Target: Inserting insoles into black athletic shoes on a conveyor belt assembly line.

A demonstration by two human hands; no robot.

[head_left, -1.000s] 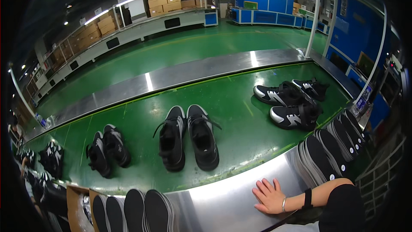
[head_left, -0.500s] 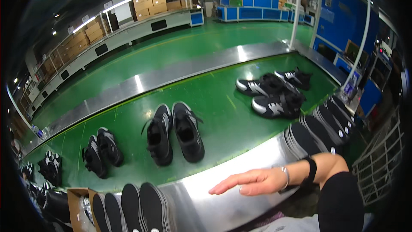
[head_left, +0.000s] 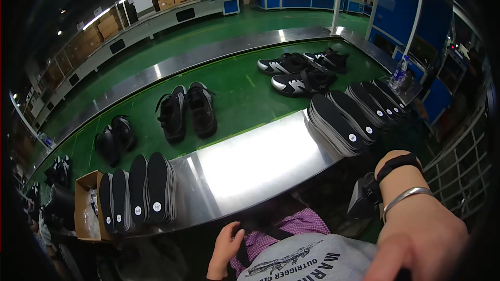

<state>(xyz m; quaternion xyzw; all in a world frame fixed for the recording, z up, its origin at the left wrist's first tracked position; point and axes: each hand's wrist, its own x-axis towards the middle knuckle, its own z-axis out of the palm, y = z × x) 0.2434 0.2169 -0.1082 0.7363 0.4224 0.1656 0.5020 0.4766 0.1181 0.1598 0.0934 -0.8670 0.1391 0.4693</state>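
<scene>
My left hand (head_left: 225, 250) is low in front of my body, by the near edge of the metal ledge (head_left: 250, 161); its thumb stands apart from the fingers and nothing shows in it. Large and blurred at the lower right, my right hand (head_left: 422, 234) has a silver bangle and a black band at the wrist; its fingertips are hidden. Stacks of black insoles with round white stickers lie on the ledge, one group at the left (head_left: 157, 184) and another at the right (head_left: 336, 125). Behind the ledge, a pair of black shoes (head_left: 201, 112) stands on the green surface.
Other black shoes (head_left: 299, 82) lie at the far right of the green surface, with more pairs (head_left: 124, 132) toward the left. An open cardboard box (head_left: 82, 203) adjoins the left insoles. A bottle (head_left: 400, 70) stands beyond the right stacks, above a white wire rack (head_left: 463, 171).
My right hand has drawn back from over the metal ledge to the lower right, close to the camera. My left hand has come into view. The whole view has shifted.
</scene>
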